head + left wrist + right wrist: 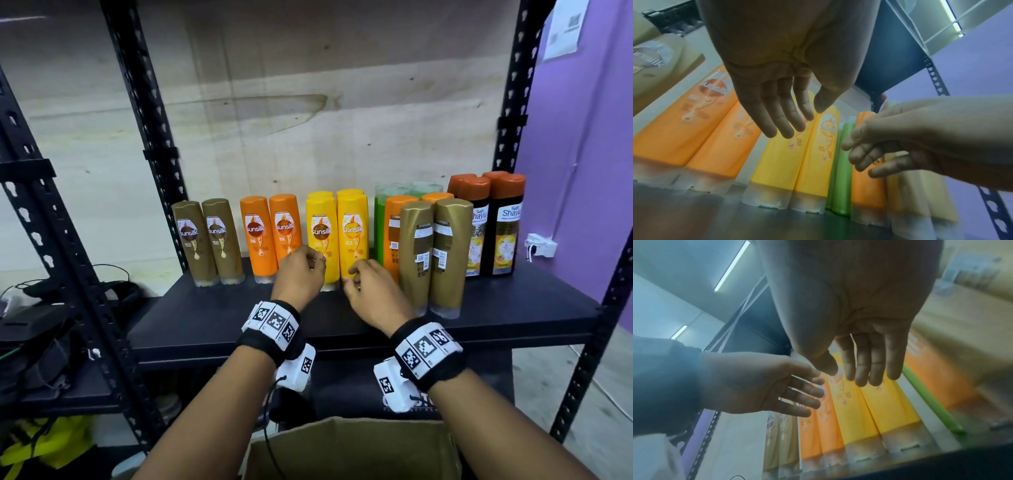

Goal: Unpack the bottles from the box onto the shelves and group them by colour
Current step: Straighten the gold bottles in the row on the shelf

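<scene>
Bottles on shelf (342, 310): brown, orange, yellow (337, 236) pairs ranked; green, orange, gold (435, 253) mixed at right. Box (349, 448) below. Left hand (301, 274), right hand (371, 291): relaxed, empty, before yellow pair. Step, judged: grouping. Next: regroup stray orange.

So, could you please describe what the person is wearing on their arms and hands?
Both forearms are bare, with no sleeves, and the left hand and right hand wear no gloves. Each wrist carries a black wristband ringed with white square tiles printed with black fiducial markers. A white camera block bearing another marker hangs under each wrist, and a thin black cable trails from the left one.
</scene>
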Tool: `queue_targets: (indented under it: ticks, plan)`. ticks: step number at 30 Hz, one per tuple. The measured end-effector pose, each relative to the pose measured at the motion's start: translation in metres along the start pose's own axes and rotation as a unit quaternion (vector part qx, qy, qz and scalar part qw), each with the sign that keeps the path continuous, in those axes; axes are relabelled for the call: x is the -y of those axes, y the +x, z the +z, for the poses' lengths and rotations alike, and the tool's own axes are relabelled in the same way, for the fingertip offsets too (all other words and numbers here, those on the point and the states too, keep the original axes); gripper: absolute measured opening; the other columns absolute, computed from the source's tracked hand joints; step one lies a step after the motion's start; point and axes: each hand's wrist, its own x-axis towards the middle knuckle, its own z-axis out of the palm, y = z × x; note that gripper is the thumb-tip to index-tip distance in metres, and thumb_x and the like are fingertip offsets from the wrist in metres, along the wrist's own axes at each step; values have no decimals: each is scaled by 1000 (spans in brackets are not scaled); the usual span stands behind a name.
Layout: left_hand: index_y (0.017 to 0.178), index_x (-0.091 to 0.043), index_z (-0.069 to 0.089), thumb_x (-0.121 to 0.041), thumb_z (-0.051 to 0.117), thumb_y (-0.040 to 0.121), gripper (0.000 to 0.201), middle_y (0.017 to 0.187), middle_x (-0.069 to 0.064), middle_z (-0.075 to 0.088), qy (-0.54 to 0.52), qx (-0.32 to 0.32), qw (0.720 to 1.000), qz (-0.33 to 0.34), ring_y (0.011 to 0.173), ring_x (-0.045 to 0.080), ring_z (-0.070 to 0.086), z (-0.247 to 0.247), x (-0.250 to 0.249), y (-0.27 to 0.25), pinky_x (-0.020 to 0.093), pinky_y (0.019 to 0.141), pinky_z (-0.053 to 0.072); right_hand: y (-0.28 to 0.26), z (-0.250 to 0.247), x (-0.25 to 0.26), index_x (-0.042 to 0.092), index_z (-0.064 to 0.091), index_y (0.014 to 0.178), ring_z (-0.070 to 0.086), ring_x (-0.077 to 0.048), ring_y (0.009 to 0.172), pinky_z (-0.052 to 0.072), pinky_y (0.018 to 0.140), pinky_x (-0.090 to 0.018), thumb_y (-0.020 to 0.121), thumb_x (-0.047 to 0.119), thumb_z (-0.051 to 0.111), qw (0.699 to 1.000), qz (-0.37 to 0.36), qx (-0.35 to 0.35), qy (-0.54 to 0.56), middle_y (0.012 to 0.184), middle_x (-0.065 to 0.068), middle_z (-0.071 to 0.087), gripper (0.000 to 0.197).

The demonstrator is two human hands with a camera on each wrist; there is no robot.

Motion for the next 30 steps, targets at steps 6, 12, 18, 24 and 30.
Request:
queue_targets:
  ticks: [6, 12, 18, 24, 30]
  plan:
    - [92, -16, 70, -38, 55, 99, 27, 88, 3, 71, 114, 44, 990, 77, 85, 24, 65, 3, -18, -23, 38, 71, 54, -27, -32, -11, 13, 66, 101, 58, -22, 93, 46, 71, -34, 101, 29, 50, 995, -53, -27, -83, 102, -4, 59, 23]
    - [100, -15, 71, -40, 53, 100, 31, 101, 7, 70, 158, 67, 978, 122, 94, 28, 65, 21, -48, -33, 41, 77, 55, -44, -66, -32, 14, 64, 97, 58, -23, 91, 38, 67, -30, 98, 25, 49, 991, -24, -46, -122, 100, -4, 60, 19]
    - [105, -17, 63, -42, 55, 98, 27, 95, 6, 69, 119, 84, 981, 125, 92, 29, 65, 46, -71, -35, 39, 73, 52, -61, -95, -62, 19, 61, 94, 59, -24, 91, 45, 70, -33, 96, 28, 51, 990, 33, -64, -118, 100, 0, 58, 14]
    - [136, -19, 45, -52, 61, 92, 57, 124, 9, 59, 63, 85, 986, 125, 113, 29, 59, 76, -81, -40, 44, 92, 52, -66, -110, -92, 18, 52, 125, 59, -21, 108, 51, 92, -40, 97, 27, 56, 981, 71, -179, 7, 125, -2, 49, 30]
    - [141, -22, 40, -49, 67, 90, 64, 132, 7, 57, 1, 73, 991, 111, 120, 28, 58, 92, -85, -42, 48, 97, 51, -53, -107, -109, 21, 38, 149, 55, -19, 125, 48, 105, -41, 98, 35, 60, 980, 124, -145, 51, 141, -2, 51, 57]
